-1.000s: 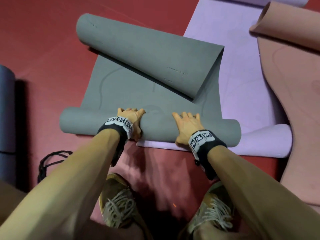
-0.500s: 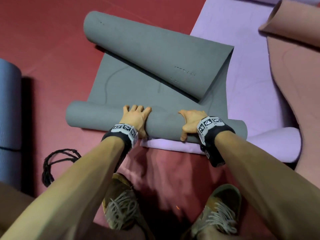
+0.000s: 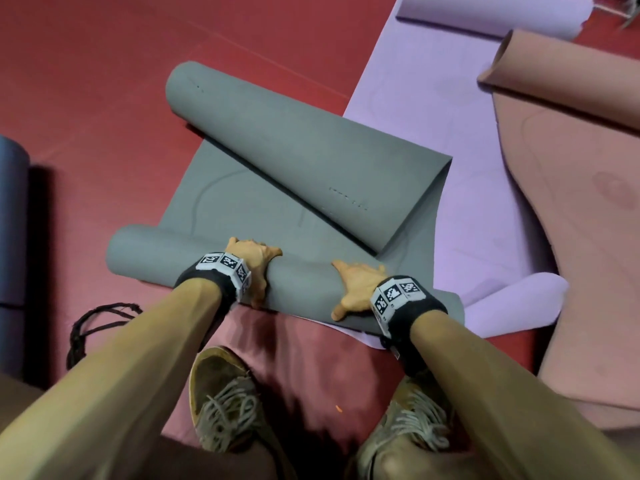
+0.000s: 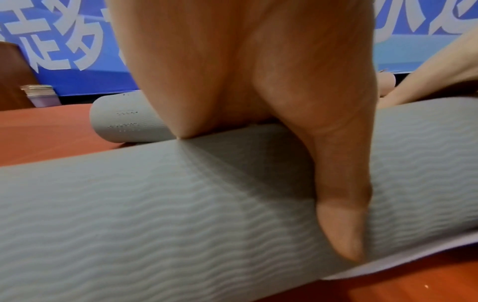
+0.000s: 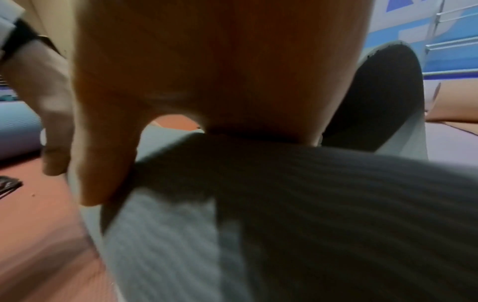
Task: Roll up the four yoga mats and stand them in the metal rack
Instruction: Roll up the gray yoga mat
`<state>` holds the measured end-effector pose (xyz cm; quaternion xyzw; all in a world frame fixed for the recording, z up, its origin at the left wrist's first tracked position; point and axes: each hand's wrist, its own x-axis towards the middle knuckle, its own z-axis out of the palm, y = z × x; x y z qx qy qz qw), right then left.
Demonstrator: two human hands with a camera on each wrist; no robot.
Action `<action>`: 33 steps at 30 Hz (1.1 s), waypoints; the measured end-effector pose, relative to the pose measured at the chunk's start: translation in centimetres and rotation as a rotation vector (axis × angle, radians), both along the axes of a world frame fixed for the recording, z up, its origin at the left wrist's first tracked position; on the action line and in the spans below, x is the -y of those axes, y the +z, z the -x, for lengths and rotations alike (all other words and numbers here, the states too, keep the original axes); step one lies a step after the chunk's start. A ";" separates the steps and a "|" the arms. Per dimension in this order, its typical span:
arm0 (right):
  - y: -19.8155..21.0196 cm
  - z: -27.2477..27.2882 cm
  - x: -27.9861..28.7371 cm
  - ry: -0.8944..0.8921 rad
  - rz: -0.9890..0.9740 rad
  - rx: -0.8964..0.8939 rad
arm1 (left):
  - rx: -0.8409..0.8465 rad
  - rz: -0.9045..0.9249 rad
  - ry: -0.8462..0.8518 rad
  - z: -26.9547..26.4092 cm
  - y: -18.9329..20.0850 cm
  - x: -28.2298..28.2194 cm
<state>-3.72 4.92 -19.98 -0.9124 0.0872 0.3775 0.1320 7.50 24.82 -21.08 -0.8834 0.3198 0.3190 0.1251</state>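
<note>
Red floor (image 3: 86, 81): covers the whole room; every mat lies on it.
Pink mat (image 3: 581, 237): far right, mostly flat, its far end curled into a loose roll.
Lilac mat (image 3: 450, 109): flat between the grey and pink mats, far end rolled, near end curled up just right of the grey roll; one edge runs under the grey mat.
Grey mat (image 3: 311, 157): centre, partly rolled from the near end; the roll lies crosswise in front of the feet. Far end is folded back in a loose flap over the flat middle. Wavy ribbed texture shows in the left wrist view (image 4: 181, 204).
Blue mat (image 3: 12, 216): rolled, lying at the left edge, well apart from the grey one.
Rack: metal bars show at the top right of the right wrist view (image 5: 450, 45), against a blue wall; no mats seen in it.
Shoes (image 3: 225, 400): two laced ones, just behind the roll.
Cord (image 3: 93, 323): black, looped on the floor by the left forearm.
Left hand (image 3: 254, 261): draped over the roll's left half, fingers bent over the top, thumb pressed down the near face (image 4: 341, 214).
Right hand (image 3: 356, 285): on the roll's right half, palm down, fingers spread fairly flat, thumb on the near side; its wrist view (image 5: 220, 71) is blurred.
</note>
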 end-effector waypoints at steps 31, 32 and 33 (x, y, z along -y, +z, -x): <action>-1.4 0.8 1.8 0.049 0.039 0.102 | -0.155 0.079 0.073 1.2 -0.6 1.8; -1.2 0.3 2.2 0.029 0.017 0.080 | -0.093 0.098 0.042 1.7 -0.5 1.7; -1.1 -0.2 2.6 0.002 -0.010 0.055 | -0.024 0.114 0.008 2.3 -0.5 1.5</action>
